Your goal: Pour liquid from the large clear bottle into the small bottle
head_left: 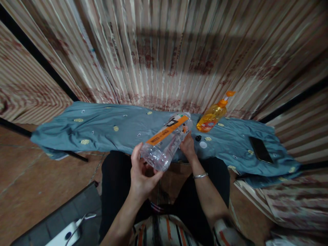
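One clear btl point(166, 141) is being held tilted over the front edge of the blue cloth point(102, 126): L hand point(140, 177) is gripping its near end, thumb and fingers spread wide; R hand point(188, 147) is holding the other end, fingers mostly hidden. Pick-up's looking done; handling is prob. mid-way, w/ neither hand releasing yet. Pump btl point(211, 118) is standing apart, untouched; small black bit point(198, 138) and white disc point(203, 145) are lying nearby. Can't tell if clear btl is wearing a cap.

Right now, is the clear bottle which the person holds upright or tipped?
Tipped: the clear bottle slants, left hand at its near end, right hand by its far end.
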### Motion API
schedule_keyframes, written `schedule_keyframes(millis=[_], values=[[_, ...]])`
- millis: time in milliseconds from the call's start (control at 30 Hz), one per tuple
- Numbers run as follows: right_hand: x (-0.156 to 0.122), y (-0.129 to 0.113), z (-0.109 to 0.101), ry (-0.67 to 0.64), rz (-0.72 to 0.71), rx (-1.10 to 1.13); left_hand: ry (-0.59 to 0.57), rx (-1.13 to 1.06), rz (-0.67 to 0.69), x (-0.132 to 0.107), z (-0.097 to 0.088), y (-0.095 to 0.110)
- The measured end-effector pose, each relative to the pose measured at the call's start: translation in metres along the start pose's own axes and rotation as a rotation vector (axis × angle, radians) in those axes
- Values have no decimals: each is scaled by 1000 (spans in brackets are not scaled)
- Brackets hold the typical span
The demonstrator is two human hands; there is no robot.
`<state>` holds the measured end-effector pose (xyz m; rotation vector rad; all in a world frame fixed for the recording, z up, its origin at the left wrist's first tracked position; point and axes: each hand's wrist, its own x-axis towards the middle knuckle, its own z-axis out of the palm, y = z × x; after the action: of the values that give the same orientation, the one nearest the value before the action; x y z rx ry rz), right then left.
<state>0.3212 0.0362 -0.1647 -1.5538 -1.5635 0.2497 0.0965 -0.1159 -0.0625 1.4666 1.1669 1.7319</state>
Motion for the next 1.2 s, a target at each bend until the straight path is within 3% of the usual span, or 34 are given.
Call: schedule_keyframes(millis=[367, 1200], values=[[2, -12, -5, 7, 68, 98, -7, 6, -6, 2, 0, 3], [1, -10, -5, 11, 89, 93, -3, -2, -12, 5, 0, 5]])
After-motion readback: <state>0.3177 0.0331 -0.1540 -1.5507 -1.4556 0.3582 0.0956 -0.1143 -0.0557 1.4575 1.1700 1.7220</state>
